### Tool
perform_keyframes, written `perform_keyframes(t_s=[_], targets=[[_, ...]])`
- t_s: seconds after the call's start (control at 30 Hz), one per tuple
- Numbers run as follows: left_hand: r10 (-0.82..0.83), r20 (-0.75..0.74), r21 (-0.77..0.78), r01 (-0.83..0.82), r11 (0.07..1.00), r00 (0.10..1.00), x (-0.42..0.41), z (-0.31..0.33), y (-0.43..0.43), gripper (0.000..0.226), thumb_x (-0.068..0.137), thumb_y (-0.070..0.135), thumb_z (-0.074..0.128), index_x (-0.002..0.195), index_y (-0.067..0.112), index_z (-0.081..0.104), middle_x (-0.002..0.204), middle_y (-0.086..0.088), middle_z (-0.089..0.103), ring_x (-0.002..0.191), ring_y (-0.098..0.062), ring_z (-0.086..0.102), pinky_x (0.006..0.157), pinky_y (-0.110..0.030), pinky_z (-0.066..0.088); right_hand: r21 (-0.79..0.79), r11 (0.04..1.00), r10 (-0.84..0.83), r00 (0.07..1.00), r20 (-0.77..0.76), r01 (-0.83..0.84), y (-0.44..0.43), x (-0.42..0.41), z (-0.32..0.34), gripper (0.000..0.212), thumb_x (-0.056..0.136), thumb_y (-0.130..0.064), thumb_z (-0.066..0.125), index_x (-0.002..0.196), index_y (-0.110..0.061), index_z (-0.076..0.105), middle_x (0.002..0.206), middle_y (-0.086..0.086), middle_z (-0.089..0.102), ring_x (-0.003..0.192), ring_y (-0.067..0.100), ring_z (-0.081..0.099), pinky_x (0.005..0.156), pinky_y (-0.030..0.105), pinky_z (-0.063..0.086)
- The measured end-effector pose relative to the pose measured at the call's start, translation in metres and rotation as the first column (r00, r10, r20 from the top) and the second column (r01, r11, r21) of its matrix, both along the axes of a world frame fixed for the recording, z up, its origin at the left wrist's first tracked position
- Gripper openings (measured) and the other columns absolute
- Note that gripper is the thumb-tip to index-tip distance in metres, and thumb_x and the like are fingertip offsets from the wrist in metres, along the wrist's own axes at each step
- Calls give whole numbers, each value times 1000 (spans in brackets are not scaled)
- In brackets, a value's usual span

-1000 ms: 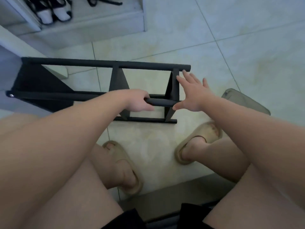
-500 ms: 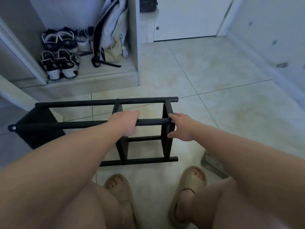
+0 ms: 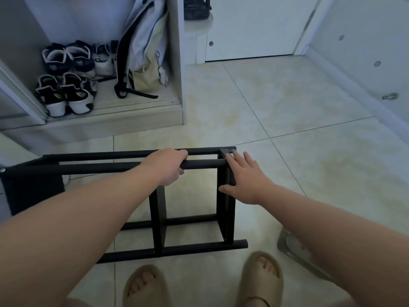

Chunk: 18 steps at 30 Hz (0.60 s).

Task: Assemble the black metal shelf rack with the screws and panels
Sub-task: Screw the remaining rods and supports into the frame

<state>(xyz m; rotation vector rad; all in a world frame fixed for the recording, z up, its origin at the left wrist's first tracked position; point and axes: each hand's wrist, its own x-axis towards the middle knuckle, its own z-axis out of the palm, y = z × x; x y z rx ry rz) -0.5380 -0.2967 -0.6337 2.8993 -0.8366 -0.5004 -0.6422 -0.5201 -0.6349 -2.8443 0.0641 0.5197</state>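
Rack (image 3: pixel 158 220) in the lower middle of the frame, seemingly resting on the tiled floor (image 3: pixel 287 151), directly above the two slippers (image 3: pixel 262 275). Left hand (image 3: pixel 164 166) curled around the upper front rail (image 3: pixel 203 164), gripping it. Right hand (image 3: pixel 245 179) open and flat, fingers straight, pressed against the end upright (image 3: pixel 225 213) near its top corner. Black panel (image 3: pixel 33 191) at the left edge of the frame, with one screw head (image 3: pixel 2 170) visible at the rail end there; no loose screws or tools to be seen. Probably in the middle of turning or positioning the frame. Main danger, as a judgement: slipping of the flat right hand off the narrow upright, because only pressing and not holding, then swinging of the whole weight on the single left grip and dropping of the lower rail (image 3: pixel 177 250) toward the toes just below. Second danger: sliding of smooth metal on smooth tile under a sideways push, possibly with scratches. Third: twisting of the joints if not fully tightened; cannot tell from here how tight. Also a grey bag-like thing (image 3: pixel 294 244) at the lower right, near the right foot, easy to step on.
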Motion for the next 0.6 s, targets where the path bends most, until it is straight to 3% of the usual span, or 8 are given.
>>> perform_keyframes(t_s=[0.17,0.3,0.6], targets=[[114,-21,-93,-115,989,993,39,-36,-4,9,100,31,53,107,26,54,100,1,58,83,-22,57,72,-40,49,46,999,-24,996,91,20,-6,41,-43,86,99,-63,43,163,-26,-1,171,-2,-12,155,25,-17,127,42,-2],[146,90,-97,-137,986,985,59,-82,-8,17,102,29,49,114,21,57,107,-2,57,98,-26,55,87,-43,47,100,993,-75,995,69,68,-1,76,-85,82,99,-66,34,163,-28,0,170,-5,-14,155,22,-21,126,41,-4],[259,207,-100,-243,965,944,94,-162,-6,17,103,26,45,115,18,56,108,-2,57,96,-25,51,82,-35,35,160,985,-69,998,7,67,7,135,-159,89,91,-74,25,163,-27,0,170,-5,-17,154,22,-24,124,40,-7]])
